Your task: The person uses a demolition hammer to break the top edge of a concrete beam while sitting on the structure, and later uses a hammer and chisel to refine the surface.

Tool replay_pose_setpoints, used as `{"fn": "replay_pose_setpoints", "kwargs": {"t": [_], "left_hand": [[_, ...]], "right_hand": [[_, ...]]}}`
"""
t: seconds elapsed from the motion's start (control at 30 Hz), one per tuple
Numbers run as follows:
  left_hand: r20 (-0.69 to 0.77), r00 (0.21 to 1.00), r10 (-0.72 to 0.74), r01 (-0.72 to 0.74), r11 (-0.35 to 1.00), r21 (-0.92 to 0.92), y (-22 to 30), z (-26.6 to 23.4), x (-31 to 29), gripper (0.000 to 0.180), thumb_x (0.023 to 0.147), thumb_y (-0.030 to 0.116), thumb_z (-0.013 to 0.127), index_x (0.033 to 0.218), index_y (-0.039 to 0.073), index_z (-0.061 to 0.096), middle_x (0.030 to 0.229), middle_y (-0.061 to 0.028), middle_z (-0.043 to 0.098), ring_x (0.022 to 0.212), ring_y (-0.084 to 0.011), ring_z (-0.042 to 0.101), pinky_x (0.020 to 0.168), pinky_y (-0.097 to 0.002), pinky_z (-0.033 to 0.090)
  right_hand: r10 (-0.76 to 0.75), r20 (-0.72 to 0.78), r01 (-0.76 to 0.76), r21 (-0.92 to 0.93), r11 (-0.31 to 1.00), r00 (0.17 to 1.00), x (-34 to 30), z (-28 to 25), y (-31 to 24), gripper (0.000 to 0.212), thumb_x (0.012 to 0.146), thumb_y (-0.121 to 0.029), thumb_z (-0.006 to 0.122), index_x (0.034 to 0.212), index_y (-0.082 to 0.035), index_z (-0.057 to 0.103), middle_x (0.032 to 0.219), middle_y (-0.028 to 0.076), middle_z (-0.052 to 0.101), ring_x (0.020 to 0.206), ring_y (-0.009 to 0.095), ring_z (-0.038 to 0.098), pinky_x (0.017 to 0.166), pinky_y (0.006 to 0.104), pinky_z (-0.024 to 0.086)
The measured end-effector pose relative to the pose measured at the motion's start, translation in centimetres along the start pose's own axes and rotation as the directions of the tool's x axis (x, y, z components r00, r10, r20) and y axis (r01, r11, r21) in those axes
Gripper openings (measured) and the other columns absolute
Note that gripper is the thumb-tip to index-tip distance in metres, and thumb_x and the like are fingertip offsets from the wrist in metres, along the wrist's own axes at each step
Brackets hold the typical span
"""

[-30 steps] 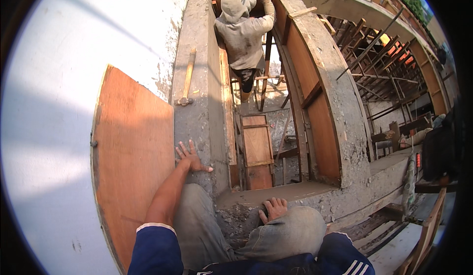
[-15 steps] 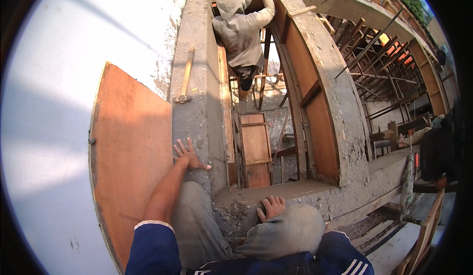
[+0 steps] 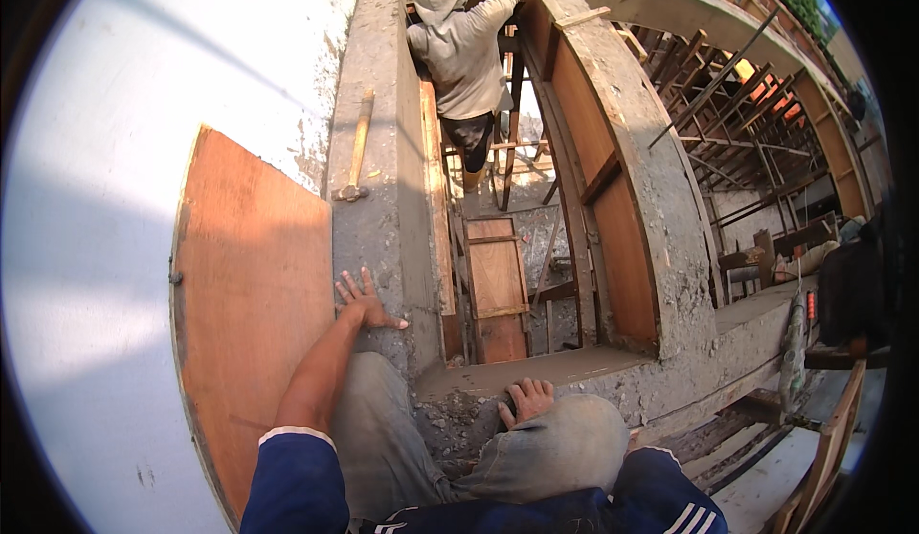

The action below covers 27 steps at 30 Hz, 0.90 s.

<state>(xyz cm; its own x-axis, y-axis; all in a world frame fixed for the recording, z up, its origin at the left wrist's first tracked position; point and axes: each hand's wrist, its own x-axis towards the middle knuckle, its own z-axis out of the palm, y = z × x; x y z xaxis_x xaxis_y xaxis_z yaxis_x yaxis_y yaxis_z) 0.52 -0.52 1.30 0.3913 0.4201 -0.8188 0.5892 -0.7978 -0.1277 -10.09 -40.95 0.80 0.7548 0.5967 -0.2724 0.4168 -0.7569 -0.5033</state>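
Note:
My left hand (image 3: pixel 360 304) lies flat with fingers spread on top of the left concrete beam (image 3: pixel 369 237), beside my knee. It holds nothing. Close to its left leans a brown plywood panel (image 3: pixel 254 276) against the white wall. Farther along the same beam rests a hammer (image 3: pixel 358 151) with a wooden handle, its head toward me. My right hand (image 3: pixel 529 401) sits by my bent right knee, at the near edge of the concrete, fingers bent slightly and apart. Nothing shows in it; its thumb and palm are partly hidden.
A person in a hooded grey top (image 3: pixel 464 46) stands in the opening between the beams. Plywood formwork (image 3: pixel 613 209) lines the right beam (image 3: pixel 651 180). Below lies a framed wooden panel (image 3: pixel 496 285). Steel rods (image 3: pixel 718 79) and timber props fill the right side. The white wall (image 3: pixel 105 247) borders the left.
The person in the hooded top has shifted slightly left, with the raised arm changing position. My hands stay where they were, and the view has moved only a little.

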Motion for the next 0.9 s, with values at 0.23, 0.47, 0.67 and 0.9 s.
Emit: {"fn": "replay_pose_setpoints", "kwargs": {"t": [0.23,0.47,0.67,0.9], "left_hand": [[-0.01,1.0,0.001,-0.001,1.0,0.022,-0.2,0.2,0.3,0.171,0.043,0.077,0.083,0.143,0.005,-0.036,0.148,-0.0356,-0.033,0.139,-0.0542,-0.025,0.108,-0.0735,0.014],[-0.02,1.0,0.009,-0.009,1.0,0.005,-0.3,0.1,-0.2,0.17,0.044,0.076,0.083,0.144,0.004,-0.034,0.149,-0.0355,-0.032,0.139,-0.0542,-0.025,0.108,-0.0734,0.014],[-0.009,1.0,0.018,-0.018,1.0,0.009,-0.2,0.1,0.0,0.17,0.044,0.077,0.083,0.144,0.003,-0.034,0.149,-0.037,-0.031,0.139,-0.0552,-0.025,0.108,-0.0734,0.013],[-0.012,0.999,0.049,-0.048,0.998,0.041,-0.6,0.6,1.0,0.172,0.043,0.08,0.08,0.141,-0.003,-0.035,0.144,-0.0423,-0.032,0.135,-0.0589,-0.028,0.108,-0.0733,0.009]], "right_hand": [[0.017,0.046,-0.017,-0.008,1.0,0.999,0.1,-0.7,-0.4,0.047,0.089,-0.038,0.062,0.123,-0.007,0.058,0.122,0.013,0.053,0.122,0.028,0.045,0.109,0.0435,0.027],[0.014,0.05,-0.013,-0.01,1.0,0.999,0.1,-0.6,-0.4,0.047,0.089,-0.038,0.061,0.124,-0.007,0.057,0.123,0.013,0.053,0.123,0.028,0.044,0.109,0.0436,0.027],[0.015,0.047,-0.014,-0.02,1.0,0.999,0.0,-0.4,-0.2,0.048,0.089,-0.038,0.061,0.125,-0.007,0.057,0.123,0.013,0.053,0.122,0.029,0.045,0.109,0.0442,0.026],[0.014,0.03,-0.013,-0.02,1.0,0.999,0.0,0.0,-0.1,0.047,0.088,-0.038,0.061,0.124,-0.007,0.058,0.121,0.013,0.054,0.122,0.029,0.045,0.109,0.0437,0.027]]}}
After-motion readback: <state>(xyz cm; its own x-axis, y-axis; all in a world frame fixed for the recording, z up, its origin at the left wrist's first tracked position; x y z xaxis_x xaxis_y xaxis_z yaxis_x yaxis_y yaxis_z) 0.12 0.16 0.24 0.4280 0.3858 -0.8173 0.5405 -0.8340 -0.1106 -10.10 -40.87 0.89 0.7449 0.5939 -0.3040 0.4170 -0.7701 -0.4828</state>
